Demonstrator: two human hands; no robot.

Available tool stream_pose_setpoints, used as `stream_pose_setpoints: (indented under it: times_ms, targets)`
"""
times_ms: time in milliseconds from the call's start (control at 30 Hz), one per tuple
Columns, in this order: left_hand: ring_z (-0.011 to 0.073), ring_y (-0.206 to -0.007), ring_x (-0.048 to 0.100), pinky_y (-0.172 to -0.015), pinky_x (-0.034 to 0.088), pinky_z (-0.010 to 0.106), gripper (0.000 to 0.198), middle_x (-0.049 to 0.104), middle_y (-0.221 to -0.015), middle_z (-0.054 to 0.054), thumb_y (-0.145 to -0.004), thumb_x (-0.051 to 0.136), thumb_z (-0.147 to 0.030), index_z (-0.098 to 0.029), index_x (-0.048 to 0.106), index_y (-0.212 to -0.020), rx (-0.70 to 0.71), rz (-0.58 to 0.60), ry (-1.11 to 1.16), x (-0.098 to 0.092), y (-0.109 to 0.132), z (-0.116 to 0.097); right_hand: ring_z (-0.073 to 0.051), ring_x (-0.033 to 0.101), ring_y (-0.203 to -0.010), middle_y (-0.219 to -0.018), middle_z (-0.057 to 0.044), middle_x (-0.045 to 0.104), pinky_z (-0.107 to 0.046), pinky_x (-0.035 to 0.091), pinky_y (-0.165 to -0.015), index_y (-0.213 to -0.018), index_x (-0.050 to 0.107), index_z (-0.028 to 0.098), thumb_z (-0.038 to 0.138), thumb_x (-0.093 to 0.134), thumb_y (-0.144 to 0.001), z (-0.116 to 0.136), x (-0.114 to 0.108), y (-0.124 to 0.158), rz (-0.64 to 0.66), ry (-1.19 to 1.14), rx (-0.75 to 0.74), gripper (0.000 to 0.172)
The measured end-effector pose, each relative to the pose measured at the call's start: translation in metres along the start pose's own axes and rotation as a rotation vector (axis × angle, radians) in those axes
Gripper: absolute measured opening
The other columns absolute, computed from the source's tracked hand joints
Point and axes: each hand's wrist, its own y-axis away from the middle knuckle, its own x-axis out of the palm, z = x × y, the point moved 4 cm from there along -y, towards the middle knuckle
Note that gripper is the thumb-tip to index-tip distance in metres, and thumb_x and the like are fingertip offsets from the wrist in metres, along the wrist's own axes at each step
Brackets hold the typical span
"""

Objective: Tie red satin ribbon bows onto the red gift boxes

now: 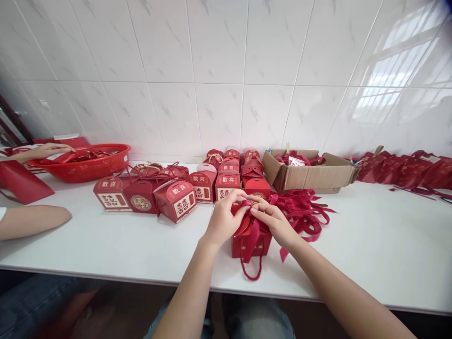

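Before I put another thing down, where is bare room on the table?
Widest: right of the ribbons, in front of the bags. Second: left of the nearest box, between the three front boxes and the near edge of the table. Crowded: behind that nearest box, with box rows and carton, and far left, around the basin and another person's arm.

A red basket (92, 171) (white-labelled) sits well left of the left hand (223, 215), a tiled wall (219, 52) beyond.
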Motion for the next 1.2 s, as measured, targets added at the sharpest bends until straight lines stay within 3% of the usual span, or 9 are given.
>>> stream_pose_setpoints:
  times_ms: [100, 167, 300, 467, 633, 800, 900, 1200]
  targets:
    - [0.0175, -0.093, 0.058, -0.083, 0.046, 0.031, 0.010, 0.059, -0.095, 0.003, -0.083, 0.055, -0.020, -0.022, 0.053, -0.093, 0.045, -0.010, -0.161, -0.007, 0.000, -0.008, -0.024, 0.051, -0.121, -0.137, -0.004, 0.050, -0.036, 0.038, -0.102, -0.075, 0.067, 0.021, 0.043, 0.061, -0.083, -0.005, 0.000, 0.000, -0.042, -0.084, 0.021, 0.024]
    - [0.0180, -0.090, 0.057, -0.084, 0.044, 0.033, 0.003, 0.059, -0.092, 0.003, -0.085, 0.053, -0.023, -0.022, 0.055, -0.086, 0.039, 0.084, -0.243, -0.011, 0.001, -0.013, -0.024, 0.051, -0.122, -0.135, -0.004, 0.052, -0.036, 0.036, -0.104, -0.074, 0.068, 0.021, 0.041, 0.063, -0.082, -0.005, 0.000, 0.000, -0.052, -0.086, 0.015, 0.022]
    - [0.0176, -0.082, 0.059, -0.085, 0.040, 0.035, 0.007, 0.065, -0.084, -0.001, -0.083, 0.057, -0.028, -0.023, 0.061, -0.085, -0.020, 0.278, -0.302, -0.015, 0.005, -0.020, -0.024, 0.045, -0.128, -0.130, -0.005, 0.056, -0.036, 0.032, -0.106, -0.072, 0.069, 0.021, 0.040, 0.065, -0.082, -0.003, 0.001, 0.002, -0.050, -0.050, -0.001, 0.021]
    - [0.0195, -0.086, 0.062, -0.085, 0.042, 0.036, 0.008, 0.070, -0.087, -0.001, -0.082, 0.059, -0.029, -0.023, 0.064, -0.083, -0.043, 0.222, -0.358, -0.011, 0.003, -0.017, -0.025, 0.046, -0.126, -0.123, -0.008, 0.062, -0.036, 0.033, -0.105, -0.075, 0.069, 0.020, 0.041, 0.064, -0.082, -0.001, 0.001, 0.001, -0.079, 0.051, -0.012, 0.023]
    - [0.0180, -0.086, 0.065, -0.084, 0.046, 0.032, 0.013, 0.073, -0.091, -0.001, -0.081, 0.059, -0.019, -0.024, 0.071, -0.086, -0.040, 0.175, -0.307, -0.012, 0.000, -0.006, -0.024, 0.061, -0.095, -0.091, -0.006, 0.069, -0.038, 0.044, -0.088, -0.079, 0.066, 0.020, 0.047, 0.048, -0.089, 0.002, -0.002, 0.001, -0.110, 0.212, -0.030, 0.034]
    - [0.0151, -0.084, 0.066, -0.080, 0.049, 0.027, 0.015, 0.073, -0.091, -0.003, -0.081, 0.058, -0.018, -0.025, 0.071, -0.083, -0.066, 0.150, -0.252, -0.020, 0.001, -0.001, -0.021, 0.061, -0.094, -0.099, -0.005, 0.065, -0.036, 0.046, -0.087, -0.095, 0.060, 0.020, 0.023, 0.050, -0.085, 0.005, -0.007, 0.003, -0.156, 0.388, -0.217, 0.014]
    - [0.0140, -0.084, 0.065, -0.079, 0.049, 0.026, 0.014, 0.072, -0.091, -0.004, -0.082, 0.057, -0.019, -0.025, 0.069, -0.083, -0.083, 0.156, -0.221, -0.021, 0.003, -0.003, -0.019, 0.060, -0.095, -0.100, -0.005, 0.064, -0.037, 0.046, -0.089, -0.097, 0.056, 0.022, 0.013, 0.053, -0.079, 0.006, -0.006, 0.005, -0.143, 0.480, -0.300, 0.021]
    - [0.0158, -0.088, 0.063, -0.082, 0.047, 0.029, 0.010, 0.070, -0.092, -0.002, -0.083, 0.054, -0.021, -0.023, 0.064, -0.085, -0.099, 0.193, -0.174, -0.015, 0.002, -0.003, -0.016, 0.061, -0.084, -0.091, -0.003, 0.064, -0.033, 0.049, -0.078, -0.095, 0.053, 0.023, 0.011, 0.053, -0.081, 0.008, -0.009, 0.006, -0.200, 0.516, -0.442, 0.018]
